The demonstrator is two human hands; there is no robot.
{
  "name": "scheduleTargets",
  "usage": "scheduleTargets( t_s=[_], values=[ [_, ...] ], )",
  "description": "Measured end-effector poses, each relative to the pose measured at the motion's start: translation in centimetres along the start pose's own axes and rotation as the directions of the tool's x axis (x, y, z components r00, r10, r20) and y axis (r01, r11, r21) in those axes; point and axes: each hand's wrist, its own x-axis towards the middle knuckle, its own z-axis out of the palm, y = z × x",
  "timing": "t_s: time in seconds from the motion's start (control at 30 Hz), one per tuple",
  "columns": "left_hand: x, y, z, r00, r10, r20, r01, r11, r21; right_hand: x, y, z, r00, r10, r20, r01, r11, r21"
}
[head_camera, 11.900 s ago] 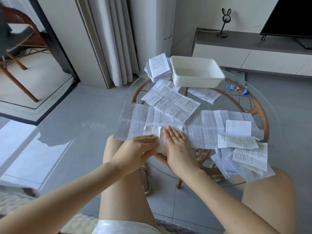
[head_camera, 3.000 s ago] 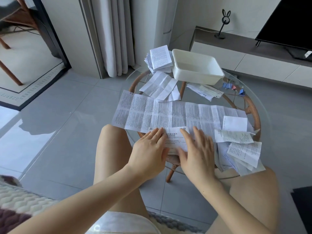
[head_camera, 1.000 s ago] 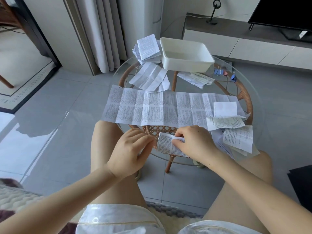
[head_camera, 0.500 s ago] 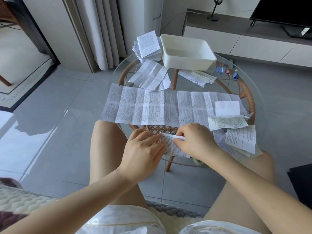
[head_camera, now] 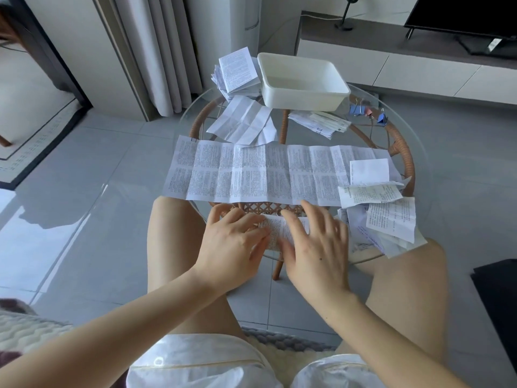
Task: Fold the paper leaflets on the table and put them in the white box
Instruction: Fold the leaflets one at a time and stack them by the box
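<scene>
A small folded leaflet [head_camera: 279, 231] lies on the near edge of the round glass table [head_camera: 402, 130]. My left hand [head_camera: 235, 242] and my right hand [head_camera: 316, 245] both lie flat on it with straight fingers, pressing it down. Just beyond them a long unfolded printed leaflet [head_camera: 257, 175] stretches across the table. The white box [head_camera: 302, 79] stands at the far side with nothing visible in it. Loose leaflets lie in a pile [head_camera: 383, 217] at the right, and a stack of folded ones [head_camera: 237, 71] sits left of the box.
A creased blank sheet [head_camera: 243, 120] and a folded bundle [head_camera: 319, 124] lie in front of the box. Blue binder clips [head_camera: 363, 112] sit at the far right. My bare knees are under the table's near edge; a TV cabinet stands behind.
My right hand, which was pinching the folded leaflet with curled fingers, has flattened out on it. My left hand has moved onto it too, and both now press it on the glass.
</scene>
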Motion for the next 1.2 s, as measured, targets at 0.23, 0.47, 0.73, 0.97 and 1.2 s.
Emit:
scheduleTargets(
  t_s=[0.23,0.47,0.73,0.97,1.2],
  values=[
    [-0.5,0.1,-0.1,0.997,-0.071,0.037,0.072,0.997,-0.023,-1.7,1.0,0.7,0.996,0.035,-0.078,-0.029,0.996,0.087],
    [-0.7,0.3,-0.2,0.993,-0.103,0.058,0.105,0.994,-0.035,-3.1,1.2,-0.2,0.989,-0.089,-0.115,0.101,0.99,0.102],
    [1.8,-1.1,-1.7,0.977,-0.098,0.191,0.125,0.983,-0.136,-2.5,3.5,-0.3,0.897,-0.418,-0.143,0.416,0.908,-0.04],
    [4.1,-4.0,-2.6,0.952,-0.119,0.282,0.137,0.99,-0.042,-1.6,3.8,-2.7,0.899,-0.402,-0.174,0.411,0.912,0.018],
    [7.2,-5.3,-1.5,0.88,0.038,0.473,-0.13,0.978,0.165,6.3,6.9,-9.8,0.917,0.094,-0.387,0.034,0.949,0.312]
  ],
)
